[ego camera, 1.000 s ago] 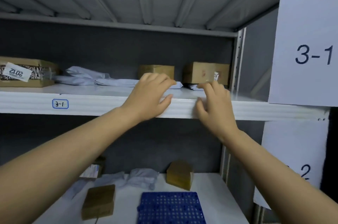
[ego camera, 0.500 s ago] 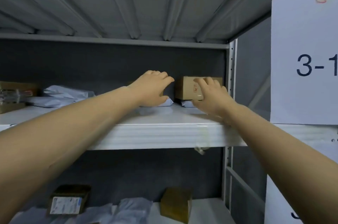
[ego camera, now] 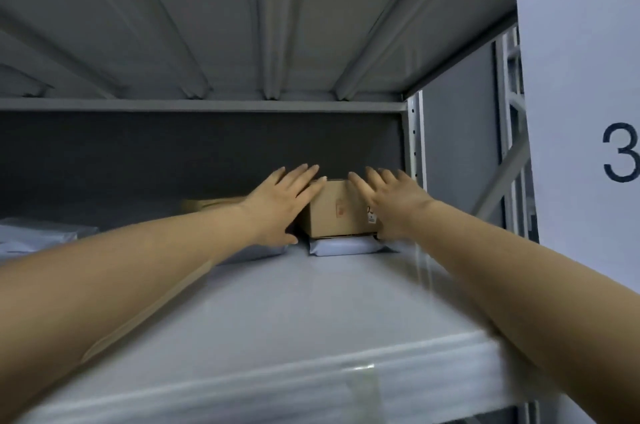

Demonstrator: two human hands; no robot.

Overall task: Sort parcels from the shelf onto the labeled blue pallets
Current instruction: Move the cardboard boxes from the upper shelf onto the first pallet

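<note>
The single view comes from the person's head, just above the level of the shelf (ego camera: 277,302) and facing straight into its bay, so the ribbed underside of the upper shelf (ego camera: 242,25) fills the top half. The shelf's front lip (ego camera: 242,387) lies very near at the bottom edge; the left hand (ego camera: 280,205), right hand (ego camera: 393,205) and cardboard box (ego camera: 337,212) between them sit far in at mid-frame, and a paper sign (ego camera: 581,104) is cut off at the right edge.

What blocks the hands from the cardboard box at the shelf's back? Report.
Nothing visible does. The left hand and right hand flank the cardboard box with fingers straight; it sits on a white mailer.
</note>
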